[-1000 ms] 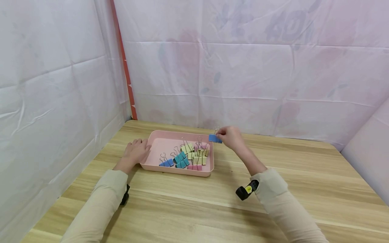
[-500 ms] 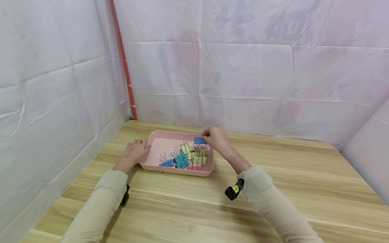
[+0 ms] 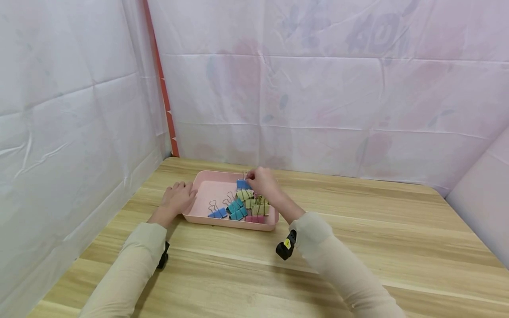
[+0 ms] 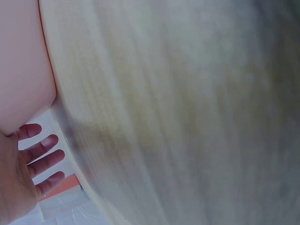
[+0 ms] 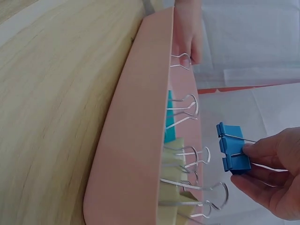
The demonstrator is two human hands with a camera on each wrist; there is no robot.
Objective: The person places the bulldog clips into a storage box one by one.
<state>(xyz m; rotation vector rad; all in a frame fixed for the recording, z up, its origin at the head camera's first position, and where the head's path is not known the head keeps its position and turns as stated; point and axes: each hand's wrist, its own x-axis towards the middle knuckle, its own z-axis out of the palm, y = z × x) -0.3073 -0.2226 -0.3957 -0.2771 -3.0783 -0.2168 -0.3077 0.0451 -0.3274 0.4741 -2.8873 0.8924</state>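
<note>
My right hand (image 3: 263,182) pinches a blue binder clip (image 5: 233,149) between thumb and fingers, above the back of a pink tray (image 3: 222,224). In the right wrist view the clip hangs apart from the clips below. Inside the tray, yellow binder clips (image 3: 260,209), teal binder clips (image 3: 238,213), a pink binder clip (image 3: 254,219) and another blue binder clip (image 3: 217,213) lie toward the right and front. My left hand (image 3: 178,197) rests at the tray's left rim, its fingers extended and spread in the left wrist view.
The tray stands on a wooden table (image 3: 222,265) near its back left. White cloth (image 3: 318,110) hangs behind the table and along its left side. A red strip (image 3: 161,79) runs down the back left corner.
My right hand has carried the blue binder clip leftward, from beyond the tray's right rim to over its back middle. The left hand and the tray have stayed put.
</note>
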